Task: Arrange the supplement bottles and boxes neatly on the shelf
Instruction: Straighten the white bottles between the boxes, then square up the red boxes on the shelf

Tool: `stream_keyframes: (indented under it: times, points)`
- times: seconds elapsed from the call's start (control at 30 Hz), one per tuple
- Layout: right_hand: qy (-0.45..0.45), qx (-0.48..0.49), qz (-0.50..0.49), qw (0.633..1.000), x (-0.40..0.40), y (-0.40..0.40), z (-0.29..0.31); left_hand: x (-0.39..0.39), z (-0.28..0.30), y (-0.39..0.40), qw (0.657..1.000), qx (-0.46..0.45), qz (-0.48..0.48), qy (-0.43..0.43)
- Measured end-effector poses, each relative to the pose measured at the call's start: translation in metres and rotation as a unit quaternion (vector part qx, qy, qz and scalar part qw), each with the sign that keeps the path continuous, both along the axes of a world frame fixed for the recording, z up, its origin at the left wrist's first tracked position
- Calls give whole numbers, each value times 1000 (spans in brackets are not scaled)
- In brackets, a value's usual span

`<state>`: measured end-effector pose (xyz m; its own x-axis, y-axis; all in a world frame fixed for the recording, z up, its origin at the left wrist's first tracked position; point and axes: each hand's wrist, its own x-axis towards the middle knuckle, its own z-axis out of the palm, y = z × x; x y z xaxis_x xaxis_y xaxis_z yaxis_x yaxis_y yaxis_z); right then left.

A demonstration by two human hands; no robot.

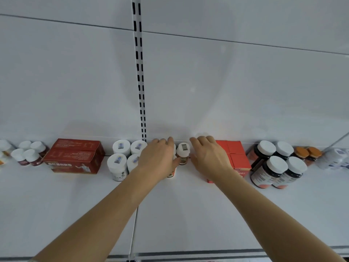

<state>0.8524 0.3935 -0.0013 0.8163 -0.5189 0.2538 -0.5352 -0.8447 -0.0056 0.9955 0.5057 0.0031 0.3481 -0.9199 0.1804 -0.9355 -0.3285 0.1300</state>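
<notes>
Bottles are what I have between my hands at the back of the white shelf [179, 214]: one small white-capped bottle [183, 153] stands upright, cap up, its long axis vertical, in the gap between both hands. My left hand [157, 159] curls over a second small bottle [171, 173], of which I see only the lower end poking out under the palm, near the thumb; whether the fingers actually clasp it I cannot tell. My right hand [208, 157] lies palm down with fingers loosely bent, just right of the upright bottle, its thumb side close to it; I cannot tell if it touches. That hand covers part of the bright red boxes [237, 154] stacked flat against the back wall.

Further left, four white tubs [120, 157] stand in a square, then two dark red boxes [75, 155] stacked flat, long side across the shelf. Further right, four dark bottles [273, 165] with white caps stand grouped, with two orange-capped bottles [306, 153] beyond.
</notes>
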Motion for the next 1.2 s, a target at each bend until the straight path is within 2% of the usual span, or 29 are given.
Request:
stream_keyframes:
  times: [0.17, 0.33, 0.6, 0.93, 1.2]
  points:
    - [-26, -28, -25, 999, -50, -10, 20, -33, 15, -15, 995, -66, -68, 18]
    - [2, 21, -73, 997, -113, -31, 25, -73, 10, -36, 989, -41, -126, 67]
    - [116, 85, -48, 988, -141, -64, 11, -105, -10, -64, 992, 80, -78, 54]
    - [107, 77, -8, 991, -131, -80, -15, -125, -12, -75, 994, 100, -16, 30]
    - [81, 84, -10, 993, -131, -83, -21, -121, -16, -77, 995, 93, -22, 29]
